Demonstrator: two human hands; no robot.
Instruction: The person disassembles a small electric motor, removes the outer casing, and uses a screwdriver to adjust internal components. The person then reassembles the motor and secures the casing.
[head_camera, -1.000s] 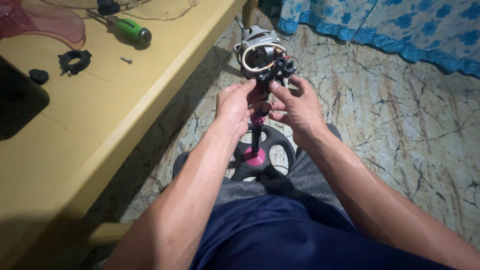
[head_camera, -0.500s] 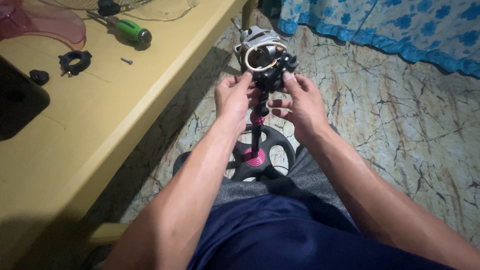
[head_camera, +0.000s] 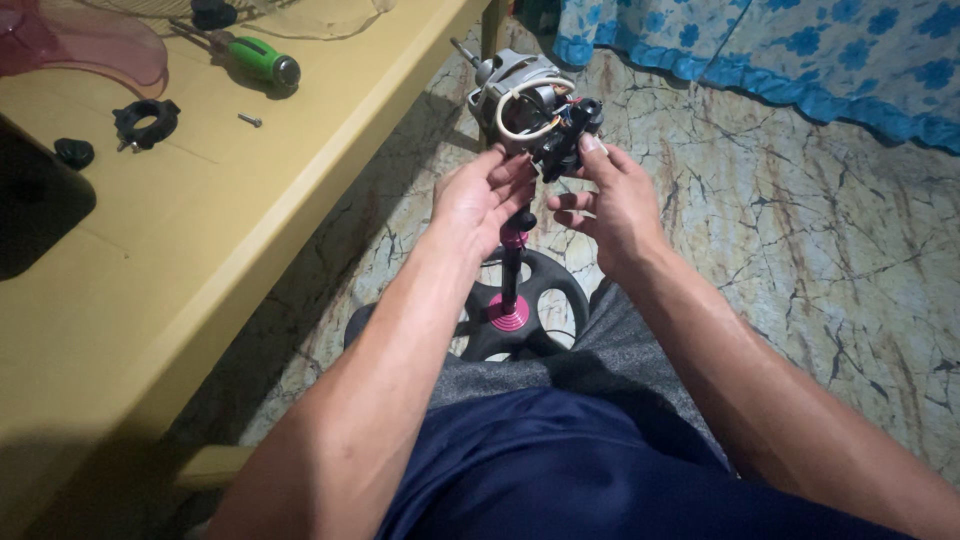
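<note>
Both hands held the stripped fan: left hand (head_camera: 490, 195) steadied the motor (head_camera: 520, 98), likely heavy and top-weighted above its thin pole (head_camera: 512, 265) and base (head_camera: 525, 310), while right hand (head_camera: 615, 205) pinched the fragile-looking wiring (head_camera: 572, 128).

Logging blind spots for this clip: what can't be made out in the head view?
- Black switch block on the fan motor: what the right hand fingertips press is covered by them.
- Left hand: whether it grips or only touches the housing is hidden by its own back.
- Fan base: near part blocked by the knees.
- Pink blade and black box: cut by the frame's edges.
- Screw: too small to type.
</note>
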